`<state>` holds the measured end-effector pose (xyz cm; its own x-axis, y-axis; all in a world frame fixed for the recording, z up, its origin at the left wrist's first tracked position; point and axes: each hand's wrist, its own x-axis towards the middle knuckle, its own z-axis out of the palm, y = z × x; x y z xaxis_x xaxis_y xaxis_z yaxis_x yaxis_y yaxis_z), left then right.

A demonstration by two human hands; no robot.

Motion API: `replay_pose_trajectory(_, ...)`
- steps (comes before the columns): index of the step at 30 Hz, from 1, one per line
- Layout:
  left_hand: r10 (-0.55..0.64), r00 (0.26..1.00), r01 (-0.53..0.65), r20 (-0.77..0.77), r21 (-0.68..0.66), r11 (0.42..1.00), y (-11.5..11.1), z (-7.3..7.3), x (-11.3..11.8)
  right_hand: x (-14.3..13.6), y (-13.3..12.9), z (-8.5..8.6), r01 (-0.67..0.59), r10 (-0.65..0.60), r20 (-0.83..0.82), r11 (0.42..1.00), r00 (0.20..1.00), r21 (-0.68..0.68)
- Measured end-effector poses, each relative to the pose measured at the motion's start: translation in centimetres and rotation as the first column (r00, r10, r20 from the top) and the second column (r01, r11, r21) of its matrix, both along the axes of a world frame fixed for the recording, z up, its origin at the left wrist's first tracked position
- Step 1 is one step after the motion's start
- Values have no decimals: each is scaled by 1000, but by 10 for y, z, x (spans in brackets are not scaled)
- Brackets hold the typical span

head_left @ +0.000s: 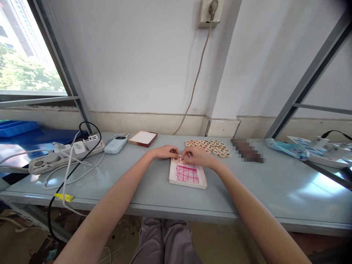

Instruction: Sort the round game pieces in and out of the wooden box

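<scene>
A shallow white box (pixel 202 180) with pink grid lines on its bottom sits on the grey table in front of me. Two round xiangqi pieces (pixel 175 160) with red characters lie side by side along its far end. My left hand (pixel 166 151) is at the far left corner of the box, fingers curled closed; what they grip, if anything, is hidden. Across from it, my right hand (pixel 198 156) reaches over the far edge, its thumb and fingers pinched at the second piece. Several loose xiangqi pieces (pixel 217 148) lie behind the right hand.
A box lid (pixel 143 138) lies at the back left. Further left are a pale blue device (pixel 116 145), a power strip (pixel 66 156) and loose cables. On the right are a blurred brown object (pixel 249 149), a blue plastic bag (pixel 287 149) and a white tray (pixel 327 158).
</scene>
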<state>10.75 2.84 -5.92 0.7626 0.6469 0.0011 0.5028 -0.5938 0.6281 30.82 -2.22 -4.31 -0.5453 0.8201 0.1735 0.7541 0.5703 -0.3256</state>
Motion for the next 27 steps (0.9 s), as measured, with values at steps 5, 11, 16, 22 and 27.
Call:
replay_pose_trajectory(5,6,999,-6,34,9,1000,-1,-3,2,0,2,1,-46,44,40,997,998,68)
replay_pose_trajectory(11,42,998,-42,47,15,999,-3,-5,5,19,3,15,118,-117,-15,988,993,98)
replay_pose_trajectory(16,71,996,-72,46,24,997,-6,-4,7,42,11,6,377,-457,183,858,871,349)
replay_pose_trajectory(22,169,985,-172,44,69,983,-8,-7,12,46,17,-8,262,-443,383,859,810,440)
replay_pose_trajectory(27,128,990,-129,63,10,992,-3,-9,10,46,19,-6,244,-448,389,848,805,471)
